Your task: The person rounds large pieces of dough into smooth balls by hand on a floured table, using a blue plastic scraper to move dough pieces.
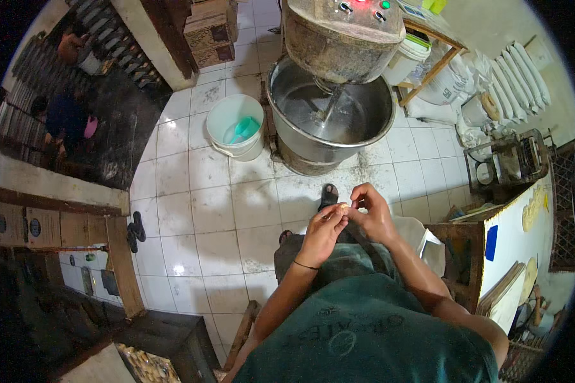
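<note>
In the head view, the one view here, everything turns on a small pale piece (345,205) held out in front of the person's lap, right where the two hands meet. It lies at the tips of the left hand (329,226), up and to the right of that palm, and just left of the thumb of the right hand (370,214). The left hand is the nearer of the two: its fingers are drawn together and appear to pinch the piece. The right hand comes in from the other side with its thumb reaching toward the piece and its index finger bent above; whether its tips press on it or only stand beside it, I cannot tell. The piece is too small to show a long axis or to be named more closely.

The left forearm, with a dark wristband (306,265), slants up to the right, while the right forearm slants up to the left, so the hands face each other across the piece. Beyond them, well apart, stands the steel mixing bowl (326,151) of a floor mixer, with a white bucket (249,152) left of it holding a turquoise scoop (243,129). A pale-topped bench (510,231) stands to the right of the right forearm.
</note>
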`<state>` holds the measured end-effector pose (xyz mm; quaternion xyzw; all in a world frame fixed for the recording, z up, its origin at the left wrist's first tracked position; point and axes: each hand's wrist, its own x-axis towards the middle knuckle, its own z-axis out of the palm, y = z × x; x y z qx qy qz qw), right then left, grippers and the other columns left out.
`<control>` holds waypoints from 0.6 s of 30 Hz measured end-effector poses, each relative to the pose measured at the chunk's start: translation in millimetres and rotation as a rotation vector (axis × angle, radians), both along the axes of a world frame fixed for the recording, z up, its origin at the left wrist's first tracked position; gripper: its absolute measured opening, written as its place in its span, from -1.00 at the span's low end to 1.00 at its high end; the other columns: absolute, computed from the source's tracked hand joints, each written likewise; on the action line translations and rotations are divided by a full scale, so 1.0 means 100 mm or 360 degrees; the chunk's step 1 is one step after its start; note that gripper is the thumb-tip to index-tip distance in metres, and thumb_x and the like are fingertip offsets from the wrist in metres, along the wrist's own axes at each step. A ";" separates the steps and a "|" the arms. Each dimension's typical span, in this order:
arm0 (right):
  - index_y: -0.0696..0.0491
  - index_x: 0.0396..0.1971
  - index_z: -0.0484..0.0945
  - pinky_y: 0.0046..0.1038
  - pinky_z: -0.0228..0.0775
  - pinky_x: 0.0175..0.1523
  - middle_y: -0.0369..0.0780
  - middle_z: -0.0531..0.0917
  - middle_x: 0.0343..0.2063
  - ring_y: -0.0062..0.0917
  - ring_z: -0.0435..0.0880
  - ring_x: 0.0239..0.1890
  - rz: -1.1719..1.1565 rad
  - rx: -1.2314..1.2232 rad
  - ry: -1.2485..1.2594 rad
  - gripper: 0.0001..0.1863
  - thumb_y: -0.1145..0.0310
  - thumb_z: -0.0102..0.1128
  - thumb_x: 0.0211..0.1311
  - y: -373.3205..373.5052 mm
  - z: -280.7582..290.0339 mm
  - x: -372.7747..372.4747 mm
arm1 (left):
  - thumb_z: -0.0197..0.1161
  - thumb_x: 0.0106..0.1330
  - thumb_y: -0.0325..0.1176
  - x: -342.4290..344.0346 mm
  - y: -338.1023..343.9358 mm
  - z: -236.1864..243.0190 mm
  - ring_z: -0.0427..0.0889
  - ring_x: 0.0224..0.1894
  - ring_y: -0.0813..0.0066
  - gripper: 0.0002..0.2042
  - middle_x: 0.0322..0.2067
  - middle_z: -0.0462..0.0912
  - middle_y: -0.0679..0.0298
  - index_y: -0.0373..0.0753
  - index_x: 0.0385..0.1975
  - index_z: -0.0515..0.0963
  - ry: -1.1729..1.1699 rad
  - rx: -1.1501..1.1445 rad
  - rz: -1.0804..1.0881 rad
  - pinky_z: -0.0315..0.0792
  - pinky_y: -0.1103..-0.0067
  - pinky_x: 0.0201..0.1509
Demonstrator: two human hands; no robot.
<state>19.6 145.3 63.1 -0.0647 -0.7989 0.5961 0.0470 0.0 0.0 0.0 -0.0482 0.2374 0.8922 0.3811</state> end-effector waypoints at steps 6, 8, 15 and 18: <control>0.12 -0.44 0.55 -0.55 0.38 -0.29 -0.30 0.57 -0.50 -0.65 0.50 -0.40 0.0580 0.0119 -0.0284 -0.85 0.46 0.34 -0.01 0.15 0.45 0.16 | 0.11 0.27 -0.50 0.22 -0.17 0.27 0.45 -0.20 0.63 -0.86 -0.28 0.52 0.31 -0.40 -0.24 0.51 0.0867 -0.0496 -0.0022 0.36 0.69 -0.12; 0.13 -0.43 0.56 -0.52 0.40 -0.30 -0.24 0.60 -0.46 -0.58 0.56 -0.39 0.0617 0.0323 -0.0110 -0.86 0.45 0.33 0.00 0.28 0.52 0.16 | 0.12 0.26 -0.51 0.19 -0.09 0.28 0.45 -0.21 0.62 -0.85 -0.28 0.54 0.29 -0.39 -0.21 0.52 0.0675 -0.0412 -0.0179 0.36 0.69 -0.10; 0.17 -0.34 0.58 -0.39 0.42 -0.16 -0.15 0.61 -0.30 -0.29 0.58 -0.25 0.0114 0.0722 0.0483 -0.85 0.55 0.19 0.04 0.90 0.40 0.49 | 0.05 0.29 -0.53 0.29 0.88 0.64 0.50 -0.11 0.52 -0.56 -0.17 0.52 0.23 -0.41 0.17 0.19 0.0108 -0.0487 -0.0010 0.38 0.57 0.08; 0.17 -0.27 0.57 -0.39 0.40 -0.13 -0.15 0.58 -0.25 -0.29 0.56 -0.22 -0.0175 0.0708 0.0385 -0.78 0.57 0.18 0.01 1.37 0.39 0.73 | 0.00 0.28 -0.52 0.31 1.48 0.75 0.43 0.02 0.46 -0.55 -0.04 0.44 0.18 -0.42 0.18 0.18 -0.0078 -0.0403 -0.0219 0.31 0.50 0.16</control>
